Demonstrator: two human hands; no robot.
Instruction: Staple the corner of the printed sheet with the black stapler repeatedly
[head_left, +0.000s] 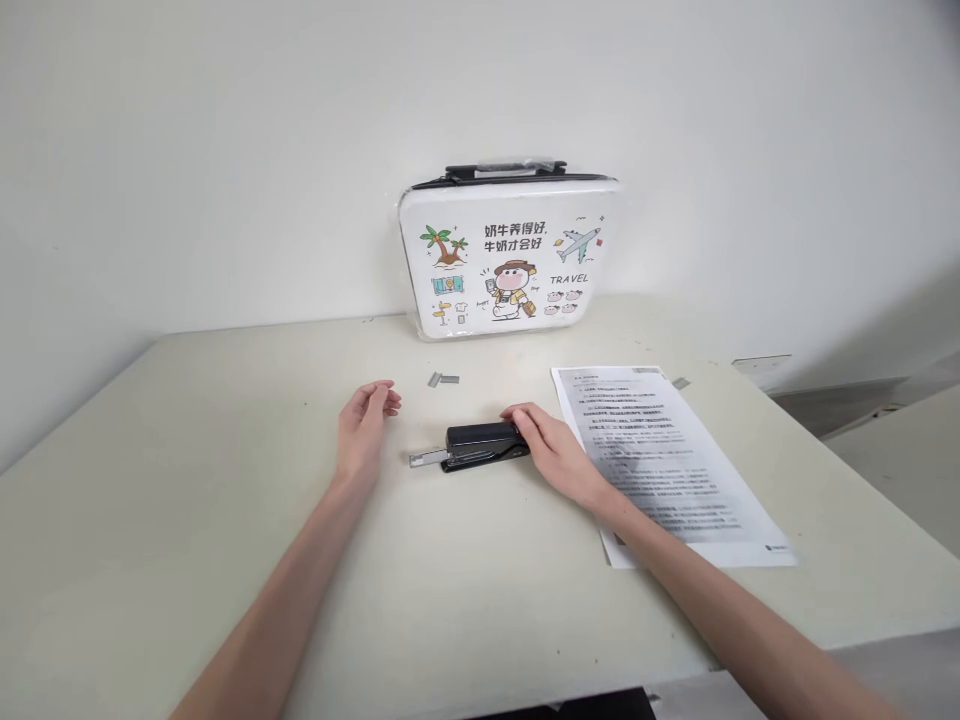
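Observation:
A black stapler [482,441] lies on the table, its metal staple tray [428,458] sticking out to the left. My right hand [546,440] is closed around the stapler's right end, thumb on the near side and fingers over the top. Just left of the tray, apart from it, my left hand [367,420] hovers with its fingers curled in toward the thumb; whatever they may hold is hidden. Beyond the stapler lie a few grey strips of staples [448,380].
Printed sheets of paper [675,460] lie on the right of the table [187,480], partly under my right forearm. A white cartoon-printed case [510,255] with a black handle stands against the wall [262,150]. A small grey strip [681,383] lies beside the paper's far corner.

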